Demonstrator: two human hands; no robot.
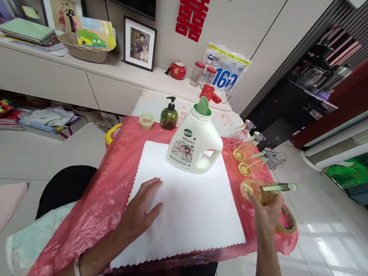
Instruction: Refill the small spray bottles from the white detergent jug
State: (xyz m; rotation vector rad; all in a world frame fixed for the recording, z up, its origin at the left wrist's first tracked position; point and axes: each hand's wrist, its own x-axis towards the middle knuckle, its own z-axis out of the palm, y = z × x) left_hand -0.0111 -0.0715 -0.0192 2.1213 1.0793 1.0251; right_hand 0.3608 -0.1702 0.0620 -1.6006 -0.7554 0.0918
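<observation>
Right of the white jug (pixel 194 142), the right hand (pixel 268 209) clamps its fingers round a pump bottle (pixel 258 187), likely slick, I'd say best held mid-body; in front of the jug, the left hand (pixel 142 207) has thumb and fingers apart.

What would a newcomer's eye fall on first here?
The big white jug with the green top, upright on the white mat, stands out first. Next is the red cut-out on the wall behind. Right of the mat, the right hand grips a clear bottle.

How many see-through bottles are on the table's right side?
4: a far bottle, a middle bottle and a near bottle in a row, plus the held bottle in the right hand. More may be hidden.
</observation>
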